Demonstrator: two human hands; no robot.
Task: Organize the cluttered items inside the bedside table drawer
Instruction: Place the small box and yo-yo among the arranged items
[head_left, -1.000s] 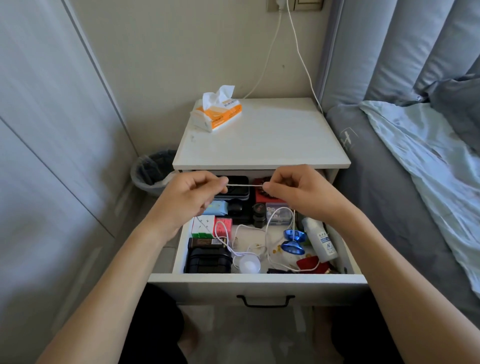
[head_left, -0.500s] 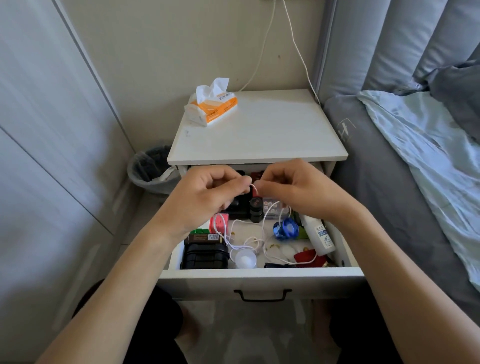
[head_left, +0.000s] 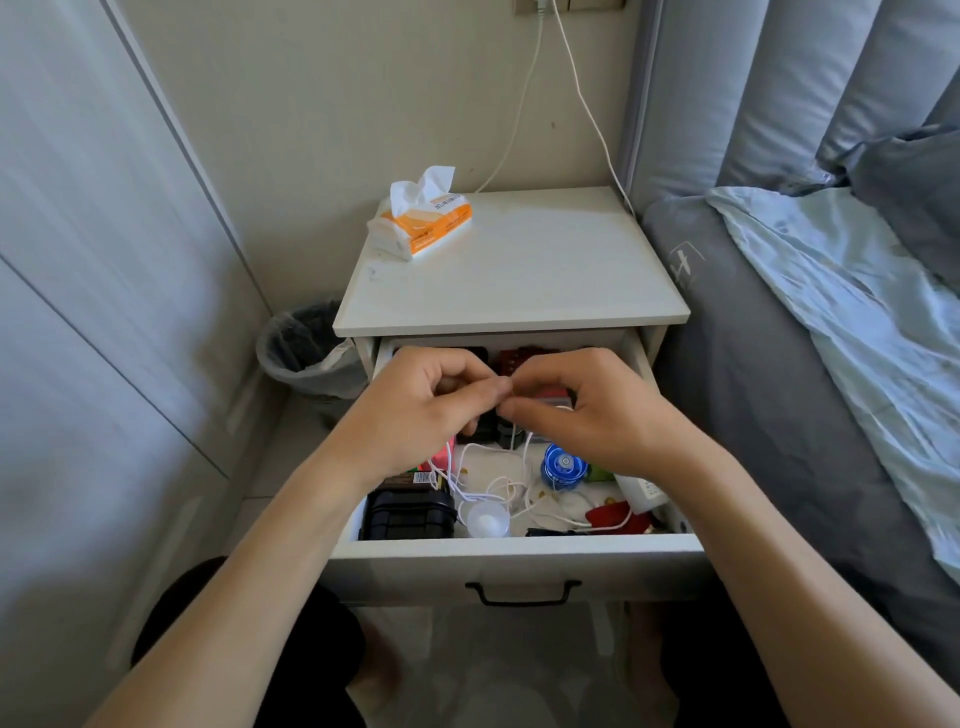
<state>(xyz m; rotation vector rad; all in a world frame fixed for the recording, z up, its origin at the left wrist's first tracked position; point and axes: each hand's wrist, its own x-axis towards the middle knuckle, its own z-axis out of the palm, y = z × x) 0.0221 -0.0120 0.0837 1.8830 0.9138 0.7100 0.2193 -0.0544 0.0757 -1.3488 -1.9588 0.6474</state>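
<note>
- Two bare hands meet above the middle of the open white bedside drawer (head_left: 519, 558): the left hand (head_left: 415, 410) and the right hand (head_left: 592, 410) have their fingertips drawn together until they touch.
- Both hands have curled fingers and seem to pinch something very small between them. It is most likely an end of the thin white cable (head_left: 498, 483), though the pinched part is hidden by the fingers, so I cannot tell for certain.
- Held up and close like this, the hands look set to fold or coil the cord so it stops sprawling over everything else.
- One loose tangle of that cable lies on the drawer floor, looping between the other items and running up toward the hands.
- One black ribbed plastic case (head_left: 408, 514) sits in the near left corner, against the front wall.
- One small translucent round cap (head_left: 487, 519) lies just beside the case, with cable over it.
- One shiny blue yo-yo (head_left: 563, 465) sits right of centre, below the right hand.
- One white labelled bottle (head_left: 641, 491) lies tilted by the right wall, next to one red object (head_left: 610, 514) I cannot identify.
- Several dark and red items at the back are mostly hidden by the hands, so I cannot count them.
- One orange-and-white tissue pack (head_left: 426, 223) rests on the tabletop, and one lined grey waste bin (head_left: 301, 343) stands to the left of the table.
</note>
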